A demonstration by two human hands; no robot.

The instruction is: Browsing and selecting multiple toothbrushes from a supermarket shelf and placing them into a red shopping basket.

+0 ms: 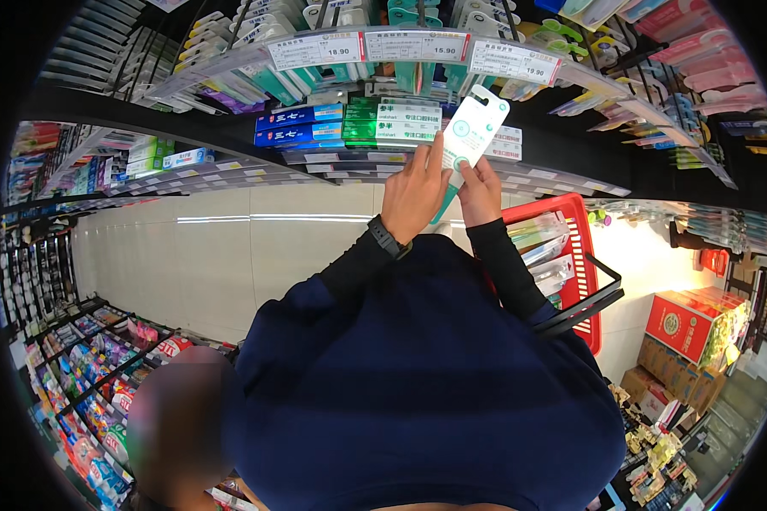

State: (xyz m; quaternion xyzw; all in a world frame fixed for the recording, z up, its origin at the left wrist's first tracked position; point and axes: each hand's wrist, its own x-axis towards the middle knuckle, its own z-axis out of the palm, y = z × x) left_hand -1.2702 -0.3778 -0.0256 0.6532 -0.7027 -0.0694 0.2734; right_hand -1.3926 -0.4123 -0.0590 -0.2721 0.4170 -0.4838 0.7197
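A white and teal hanging package (476, 124), probably a toothbrush pack, is tilted in front of the shelf, its hang hole at the top. My right hand (481, 191) grips its lower part, with the thumb on the printed face. My left hand (415, 188), with a dark watch on the wrist, lies along the package's left edge, fingers extended; whether it also grips is hard to tell. Behind the hands, green and white toothpaste boxes (391, 122) and blue toothpaste boxes (299, 126) are stacked on the shelf. A red shopping basket (577, 220) with several clear packages hangs near my right forearm.
Hooks of packaged toothbrushes (275, 22) hang above a curved rail with price tags (415, 46). More shelving (160, 185) runs along the left. Bagged goods fill a bin (96, 383) at lower left, near a blurred person (179, 428). A red carton (684, 322) stands on boxes at right.
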